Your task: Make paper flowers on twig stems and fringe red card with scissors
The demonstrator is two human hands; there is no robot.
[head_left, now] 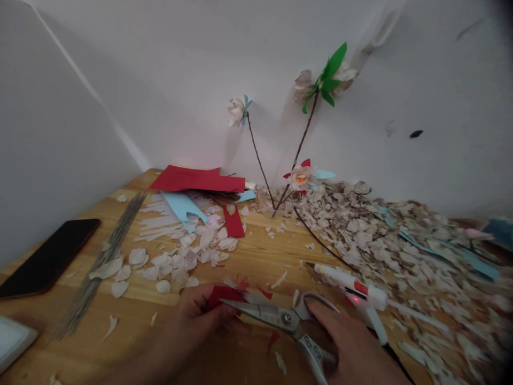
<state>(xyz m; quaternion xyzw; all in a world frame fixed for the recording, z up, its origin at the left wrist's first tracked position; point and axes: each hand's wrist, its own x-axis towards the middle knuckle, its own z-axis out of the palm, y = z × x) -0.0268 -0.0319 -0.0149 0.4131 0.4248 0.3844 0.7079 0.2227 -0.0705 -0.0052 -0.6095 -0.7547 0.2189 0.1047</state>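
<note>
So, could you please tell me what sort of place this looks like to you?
Probably a home craft corner: a wooden table heaped with paper petals, a glue gun, and paper flowers on stems.

A phone (50,258) lies at the left of the counter (132,289), with a wire bundle (100,262) just right of it. Paper sheets (196,181) lie at the back, against the wall (160,91), and flowers (300,178) stand right of them. Petals (360,235) cover the right side. A glue gun (350,283) lies before them, right of the scissors (280,318), which sit in the right hand (344,347). Their blades reach a paper piece (222,295) in the left hand (196,315).
</note>
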